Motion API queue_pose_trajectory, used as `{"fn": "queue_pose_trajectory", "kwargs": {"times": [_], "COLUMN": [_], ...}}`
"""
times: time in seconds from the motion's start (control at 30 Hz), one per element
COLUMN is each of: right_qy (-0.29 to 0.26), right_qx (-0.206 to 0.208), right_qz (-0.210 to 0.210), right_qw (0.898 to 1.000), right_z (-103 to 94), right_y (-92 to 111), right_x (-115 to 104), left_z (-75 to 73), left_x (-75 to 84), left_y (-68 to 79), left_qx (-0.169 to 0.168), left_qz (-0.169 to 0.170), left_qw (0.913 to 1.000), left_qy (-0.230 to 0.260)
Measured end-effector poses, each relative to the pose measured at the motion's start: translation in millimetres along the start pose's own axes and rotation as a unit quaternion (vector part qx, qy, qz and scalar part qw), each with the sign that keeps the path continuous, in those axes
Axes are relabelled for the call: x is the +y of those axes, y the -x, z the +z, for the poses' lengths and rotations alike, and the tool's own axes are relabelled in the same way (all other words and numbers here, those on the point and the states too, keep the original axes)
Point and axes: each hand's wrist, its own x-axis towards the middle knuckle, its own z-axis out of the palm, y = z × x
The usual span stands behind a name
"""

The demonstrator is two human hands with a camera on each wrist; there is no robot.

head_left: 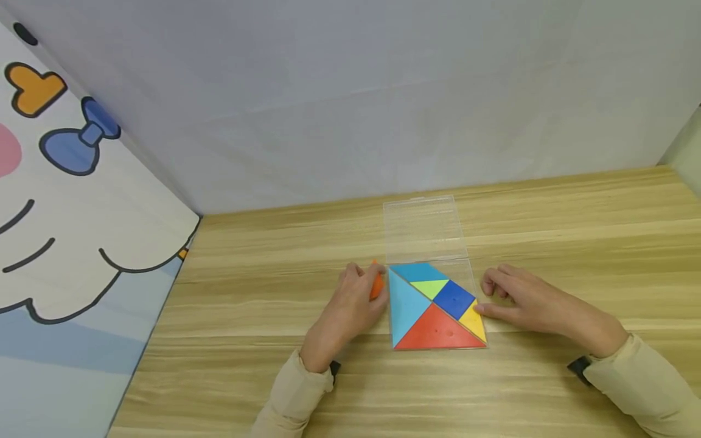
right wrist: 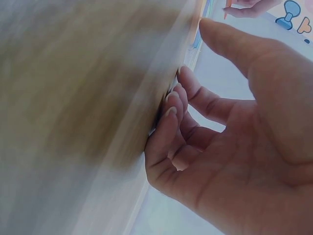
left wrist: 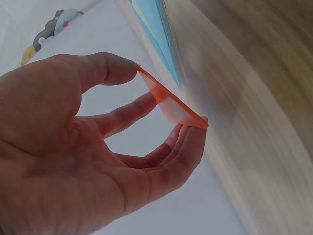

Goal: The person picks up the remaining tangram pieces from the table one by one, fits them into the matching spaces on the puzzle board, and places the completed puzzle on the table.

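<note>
My left hand (head_left: 350,301) pinches an orange triangular tangram piece (head_left: 376,285) between thumb and fingertips, just left of a clear plastic case. In the left wrist view the orange piece (left wrist: 172,105) is tilted on edge, above the table. Inside the case lie a light-blue triangle (head_left: 405,304), a red triangle (head_left: 440,331), a teal piece (head_left: 418,272), a lime triangle (head_left: 431,287), a blue square (head_left: 454,300) and a yellow triangle (head_left: 473,321). At the yellow triangle's edge rests the thumb of my right hand (head_left: 528,301); its other fingers are loosely bent, holding nothing.
The case's transparent lid (head_left: 424,230) lies unfolded behind the pieces, with bare case floor (head_left: 460,267) showing at the upper right. Wooden tabletop (head_left: 246,340) surrounds it. A white wall covering (head_left: 383,109) rises behind, and a cartoon-printed panel (head_left: 82,225) stands at left.
</note>
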Motion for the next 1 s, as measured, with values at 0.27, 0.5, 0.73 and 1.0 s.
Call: {"fn": "queue_pose_trajectory", "kwargs": {"times": [0.27, 0.5, 0.73, 1.0], "right_qy": [-0.002, -0.001, -0.001, -0.002], "right_qx": [-0.001, 0.0, 0.0, -0.005], "right_qz": [0.002, 0.002, 0.003, 0.007], "right_qw": [1.0, 1.0, 1.0, 1.0], "right_z": [0.3, 0.9, 0.3, -1.1], "right_y": [0, 0, 0, 0], "right_x": [-1, -1, -1, -2], "left_z": [3.5, 7.7, 12.0, 17.2], "left_x": [6.9, 13.3, 18.2, 25.0], "left_y": [-5.9, -9.2, -12.8, -17.6], "left_qx": [-0.023, -0.024, -0.021, -0.053], "left_qz": [-0.016, -0.009, 0.003, -0.018], "left_qw": [0.9996, 0.9997, 0.9998, 0.9984], "left_qy": [0.005, 0.003, 0.003, -0.005]}}
